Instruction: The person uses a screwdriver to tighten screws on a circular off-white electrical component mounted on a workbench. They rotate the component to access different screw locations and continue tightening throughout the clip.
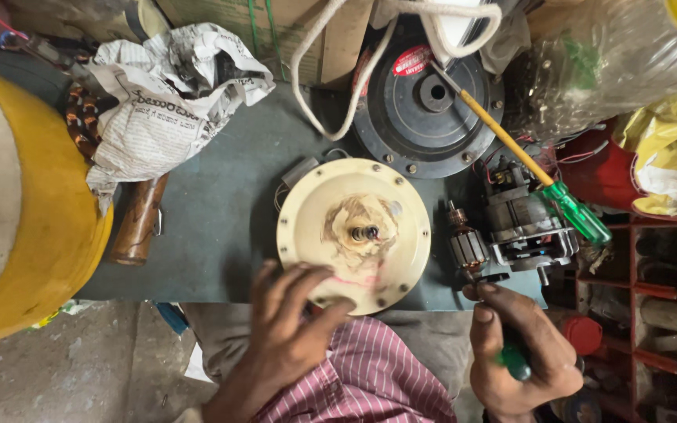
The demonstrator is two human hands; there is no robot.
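Resting on the near rim of a cream-coloured round metal motor cover (354,233), the left hand (287,329) lies with its fingers spread and curled over the edge, pressing down on the cover more than clasping it. At the middle of that cover, just beyond the left fingertips, a short steel shaft (365,233) stands up out of a patch of brownish grease. The right hand (515,352) is closed around a small green-handled tool (514,362), of which only the handle shows; what its tip is I cannot tell. Just ahead of the right hand lie a small copper-wound armature (465,244) and a grey metal motor body with wires (526,227), the two close together. A long yellow-shafted screwdriver with a translucent green handle (546,184) slants across the motor body, and beyond the cream cover sits a dark round iron housing (425,102). Far off to the left of the left hand are crumpled newspaper (170,98) and a yellow drum (33,204).

By my judgement the work stands at steadying the cover while the tool is readied; the next move would call for firm downward pressure from the left hand and the tool tip set squarely on a rim fastener.
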